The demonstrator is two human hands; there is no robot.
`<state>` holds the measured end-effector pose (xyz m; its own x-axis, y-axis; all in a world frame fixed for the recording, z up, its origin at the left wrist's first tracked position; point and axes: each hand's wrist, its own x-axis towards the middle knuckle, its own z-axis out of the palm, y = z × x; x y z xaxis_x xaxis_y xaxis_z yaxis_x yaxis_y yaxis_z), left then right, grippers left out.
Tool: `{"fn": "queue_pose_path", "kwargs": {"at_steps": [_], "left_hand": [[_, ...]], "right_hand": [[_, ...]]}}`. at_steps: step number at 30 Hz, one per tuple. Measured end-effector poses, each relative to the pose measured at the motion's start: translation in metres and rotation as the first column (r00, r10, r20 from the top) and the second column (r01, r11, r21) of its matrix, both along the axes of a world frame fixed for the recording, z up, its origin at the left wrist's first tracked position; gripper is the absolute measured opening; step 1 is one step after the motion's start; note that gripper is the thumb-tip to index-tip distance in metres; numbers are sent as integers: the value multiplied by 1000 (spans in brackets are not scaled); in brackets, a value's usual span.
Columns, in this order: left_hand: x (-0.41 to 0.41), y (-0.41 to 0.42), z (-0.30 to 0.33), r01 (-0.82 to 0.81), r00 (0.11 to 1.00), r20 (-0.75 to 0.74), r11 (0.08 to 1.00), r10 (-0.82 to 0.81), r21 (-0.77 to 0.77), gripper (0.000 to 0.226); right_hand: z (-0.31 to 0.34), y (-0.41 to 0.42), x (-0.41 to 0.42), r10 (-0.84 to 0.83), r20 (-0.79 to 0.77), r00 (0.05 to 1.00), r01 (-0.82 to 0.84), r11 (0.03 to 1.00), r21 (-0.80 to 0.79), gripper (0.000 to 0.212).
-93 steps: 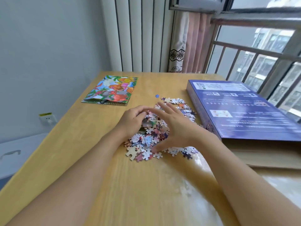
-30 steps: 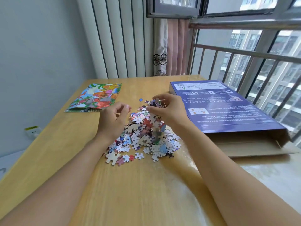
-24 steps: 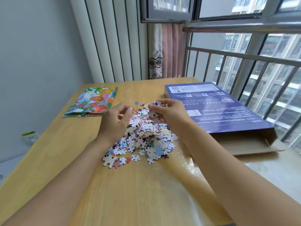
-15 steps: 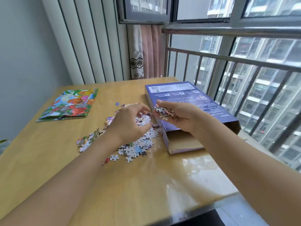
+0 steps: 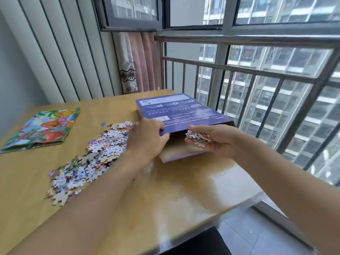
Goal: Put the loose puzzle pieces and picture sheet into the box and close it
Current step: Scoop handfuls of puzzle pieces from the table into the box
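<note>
- The sheet (image 5: 42,128) lies flat at the far left of the worktop (image 5: 165,196).
- Loose pieces (image 5: 92,159) sprawl in a heap between the sheet and my arms.
- My left hand (image 5: 147,139) grips the box (image 5: 176,111) at its open near end, fingers curled on the purple top edge.
- My right hand (image 5: 219,139) hovers at the box mouth, fingers clamped on a handful of pieces (image 5: 197,138).

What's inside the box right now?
Through the open near end of the box only bare brown cardboard shows, no pieces. The lid covers the rest. The right hand holds a handful of pieces at the opening.
</note>
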<state>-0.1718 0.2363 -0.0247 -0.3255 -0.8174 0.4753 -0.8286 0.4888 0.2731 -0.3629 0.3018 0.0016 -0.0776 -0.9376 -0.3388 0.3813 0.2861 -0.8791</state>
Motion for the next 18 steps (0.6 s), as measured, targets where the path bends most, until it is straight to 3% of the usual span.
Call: {"fn": "queue_pose_path", "kwargs": {"at_steps": [2, 7, 13, 18], "left_hand": [[-1, -5, 18, -3, 1000, -25, 1000, 2, -27, 20], [-3, -10, 43, -13, 1000, -20, 999, 13, -30, 18], [-5, -9, 51, -3, 1000, -19, 1000, 3, 2, 22], [-8, -9, 62, 2, 998, -55, 1000, -2, -2, 22]], "right_hand": [[6, -4, -3, -12, -41, 999, 14, 998, 64, 30], [22, -25, -4, -91, -142, 986, 111, 984, 138, 26], [31, -49, 7, -285, -212, 935, 306, 949, 73, 7], [38, -64, 20, -422, -109, 900, 428, 903, 35, 39]]}}
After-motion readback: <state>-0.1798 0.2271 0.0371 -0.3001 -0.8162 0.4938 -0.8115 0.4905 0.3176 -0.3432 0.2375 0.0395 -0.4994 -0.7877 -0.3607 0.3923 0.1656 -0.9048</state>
